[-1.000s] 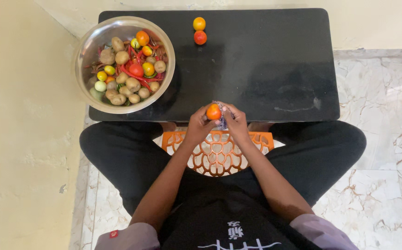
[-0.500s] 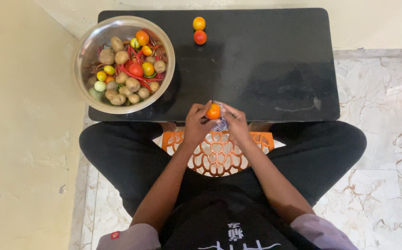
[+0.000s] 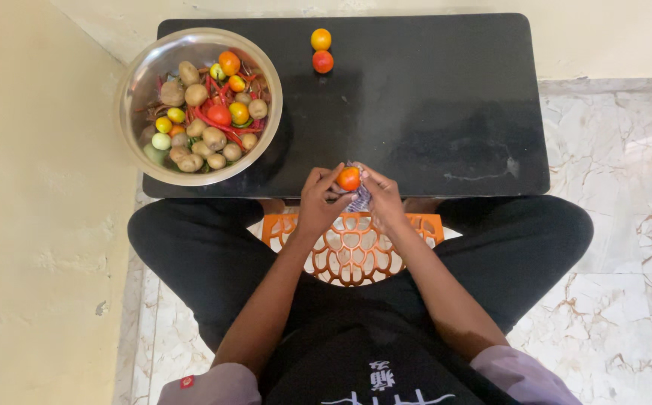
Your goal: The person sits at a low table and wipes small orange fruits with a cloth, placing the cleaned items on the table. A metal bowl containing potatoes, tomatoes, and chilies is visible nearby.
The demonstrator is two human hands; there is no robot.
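My left hand (image 3: 317,201) and my right hand (image 3: 383,199) meet at the near edge of a black table (image 3: 431,97). Between their fingers sits a small orange-red tomato (image 3: 348,178). My left fingers curl around its left side. My right hand presses a crumpled purple-white cloth (image 3: 359,198) against the tomato's right and lower side. Two more tomatoes stand at the table's far edge, an orange one (image 3: 321,39) and a red one (image 3: 323,61) touching it.
A steel bowl (image 3: 135,90) at the table's left holds several potatoes, tomatoes, red chillies and small green fruits. An orange lattice stool (image 3: 352,251) shows between my black-trousered legs. Marble floor lies to the right, a cream wall to the left.
The tomato has turned a little between my fingers and my left fingers have shifted their hold on it. Both hands stay in the same place at the table's near edge.
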